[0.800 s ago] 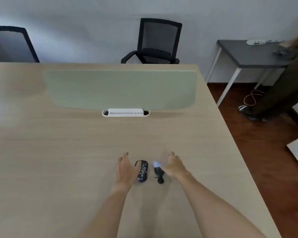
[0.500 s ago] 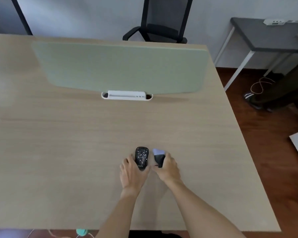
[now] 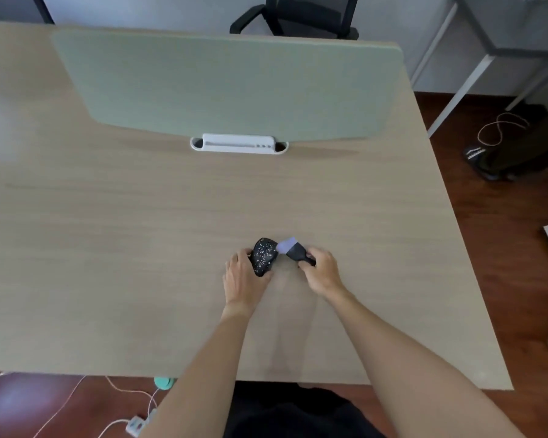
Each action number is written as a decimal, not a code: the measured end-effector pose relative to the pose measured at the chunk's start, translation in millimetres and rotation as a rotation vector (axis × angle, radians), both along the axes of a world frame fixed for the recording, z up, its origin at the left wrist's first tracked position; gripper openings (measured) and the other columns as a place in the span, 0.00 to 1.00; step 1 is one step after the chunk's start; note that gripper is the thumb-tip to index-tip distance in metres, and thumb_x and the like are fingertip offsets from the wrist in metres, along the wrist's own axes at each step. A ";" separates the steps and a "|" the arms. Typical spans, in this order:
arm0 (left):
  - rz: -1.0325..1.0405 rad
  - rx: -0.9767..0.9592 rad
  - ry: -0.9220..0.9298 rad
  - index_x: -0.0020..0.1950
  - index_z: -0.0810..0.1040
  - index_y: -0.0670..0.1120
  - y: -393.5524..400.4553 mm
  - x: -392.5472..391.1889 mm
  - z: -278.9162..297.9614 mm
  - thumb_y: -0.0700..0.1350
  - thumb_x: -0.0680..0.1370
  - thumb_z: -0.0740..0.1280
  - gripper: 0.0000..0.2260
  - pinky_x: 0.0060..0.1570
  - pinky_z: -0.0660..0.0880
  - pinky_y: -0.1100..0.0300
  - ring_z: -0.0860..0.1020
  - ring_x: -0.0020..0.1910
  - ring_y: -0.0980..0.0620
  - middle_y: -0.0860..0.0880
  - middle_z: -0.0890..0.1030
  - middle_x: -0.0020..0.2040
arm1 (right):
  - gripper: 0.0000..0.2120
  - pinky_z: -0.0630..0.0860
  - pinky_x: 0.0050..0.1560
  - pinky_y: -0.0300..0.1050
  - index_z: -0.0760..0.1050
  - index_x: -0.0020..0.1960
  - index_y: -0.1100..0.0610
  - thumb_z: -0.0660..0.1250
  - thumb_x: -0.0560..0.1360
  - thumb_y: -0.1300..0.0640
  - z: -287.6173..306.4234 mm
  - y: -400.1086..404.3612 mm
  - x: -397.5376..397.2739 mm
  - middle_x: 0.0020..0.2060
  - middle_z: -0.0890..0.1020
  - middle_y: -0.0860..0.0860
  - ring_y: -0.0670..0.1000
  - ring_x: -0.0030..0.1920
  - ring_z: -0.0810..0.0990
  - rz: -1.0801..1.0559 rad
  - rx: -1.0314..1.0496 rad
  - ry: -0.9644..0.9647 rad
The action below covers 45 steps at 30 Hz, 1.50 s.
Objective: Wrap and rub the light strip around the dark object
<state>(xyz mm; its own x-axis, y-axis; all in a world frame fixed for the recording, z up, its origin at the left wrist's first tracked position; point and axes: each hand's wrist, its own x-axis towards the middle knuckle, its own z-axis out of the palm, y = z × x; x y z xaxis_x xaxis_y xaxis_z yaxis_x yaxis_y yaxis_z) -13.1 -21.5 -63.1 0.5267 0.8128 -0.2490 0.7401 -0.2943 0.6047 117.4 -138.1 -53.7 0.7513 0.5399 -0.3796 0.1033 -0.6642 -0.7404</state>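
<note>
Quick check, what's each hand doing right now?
Left hand: grips the speckled black mouse.
Right hand: holds the small brush by its black handle.

One speckled mouse (image 3: 264,257), one small brush (image 3: 295,251), one divider panel (image 3: 231,86), perhaps one chair (image 3: 301,17).

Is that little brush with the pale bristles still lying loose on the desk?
No, the right hand grips the small brush by its black handle, bristles pointing at the speckled black mouse that the left hand holds.
</note>
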 end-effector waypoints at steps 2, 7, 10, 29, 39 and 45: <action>-0.021 -0.005 -0.018 0.61 0.72 0.47 4.4 -2.9 -0.3 0.51 0.66 0.74 0.26 0.55 0.75 0.49 0.74 0.59 0.45 0.48 0.78 0.55 | 0.06 0.64 0.32 0.37 0.77 0.40 0.58 0.66 0.74 0.65 15.6 6.4 0.3 0.30 0.74 0.48 0.47 0.32 0.69 0.056 0.033 0.065; -0.043 -0.007 -0.049 0.58 0.73 0.46 10.2 -9.5 -2.6 0.50 0.66 0.75 0.23 0.52 0.75 0.51 0.75 0.56 0.45 0.48 0.77 0.53 | 0.15 0.60 0.31 0.40 0.70 0.30 0.52 0.60 0.72 0.66 33.8 24.8 4.8 0.27 0.68 0.47 0.49 0.31 0.63 0.251 -0.044 0.060; -0.042 -0.010 -0.062 0.58 0.73 0.45 11.3 -11.8 -3.1 0.50 0.66 0.75 0.24 0.51 0.75 0.52 0.75 0.55 0.45 0.47 0.77 0.52 | 0.06 0.65 0.34 0.46 0.69 0.34 0.59 0.58 0.69 0.64 36.4 29.2 15.1 0.30 0.72 0.52 0.54 0.34 0.67 0.311 -0.177 -0.038; 0.008 0.069 -0.063 0.49 0.78 0.41 6.3 -9.7 -9.4 0.48 0.65 0.78 0.19 0.41 0.69 0.57 0.76 0.44 0.43 0.44 0.78 0.43 | 0.18 0.71 0.40 0.31 0.85 0.54 0.55 0.63 0.70 0.66 53.5 48.6 12.3 0.40 0.83 0.47 0.45 0.40 0.77 0.512 -0.064 0.008; 0.010 -0.003 -0.047 0.49 0.77 0.42 13.6 -8.4 -0.8 0.47 0.65 0.78 0.18 0.38 0.72 0.55 0.77 0.41 0.43 0.45 0.76 0.45 | 0.11 0.70 0.36 0.47 0.81 0.39 0.55 0.62 0.63 0.63 62.2 63.6 10.5 0.32 0.80 0.51 0.55 0.36 0.75 0.602 -0.135 -0.192; -0.016 -0.037 -0.029 0.49 0.76 0.41 14.7 -8.0 2.2 0.45 0.64 0.78 0.18 0.41 0.74 0.53 0.76 0.43 0.45 0.45 0.76 0.45 | 0.06 0.63 0.35 0.47 0.66 0.32 0.58 0.59 0.65 0.66 57.6 72.5 -2.4 0.27 0.69 0.53 0.56 0.33 0.66 0.693 -0.195 -0.331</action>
<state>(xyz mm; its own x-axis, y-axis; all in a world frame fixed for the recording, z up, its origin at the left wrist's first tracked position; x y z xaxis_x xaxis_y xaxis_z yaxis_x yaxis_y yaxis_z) -21.1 -6.8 -60.9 0.5469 0.7947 -0.2633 0.7174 -0.2828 0.6366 115.0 -65.6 3.9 0.3589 0.8728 -0.3307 0.7352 -0.4826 -0.4760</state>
